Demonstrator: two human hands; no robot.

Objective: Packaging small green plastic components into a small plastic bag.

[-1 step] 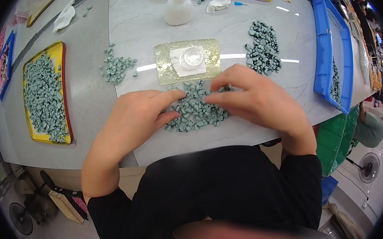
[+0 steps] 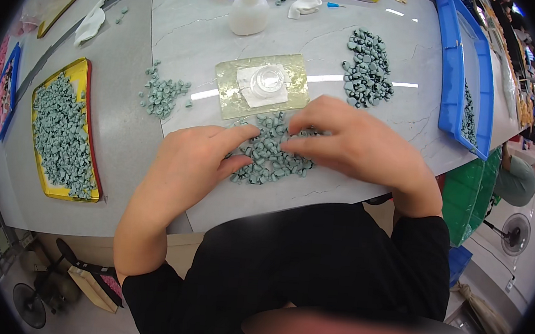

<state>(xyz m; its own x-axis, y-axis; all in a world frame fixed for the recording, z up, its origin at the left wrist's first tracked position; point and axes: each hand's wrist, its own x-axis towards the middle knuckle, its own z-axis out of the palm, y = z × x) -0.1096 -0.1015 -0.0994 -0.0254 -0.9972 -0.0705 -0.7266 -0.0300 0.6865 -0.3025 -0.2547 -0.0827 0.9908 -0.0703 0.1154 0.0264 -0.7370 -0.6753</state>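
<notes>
Your right hand (image 2: 353,137) has edged leftward over the heaped green stones (image 2: 274,162), its grip unclear; your left hand (image 2: 187,154) lies beside them, fingers parted. You're seemingly sorting; next likely calls for light pinching.

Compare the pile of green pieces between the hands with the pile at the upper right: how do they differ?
The center pile is partly covered by the left hand and right hand; the right pile lies clear of both.
The center pile looks mostly pale green, while the right pile shows more dark patches.
Both are small loose pieces lying directly on the gray table.
</notes>
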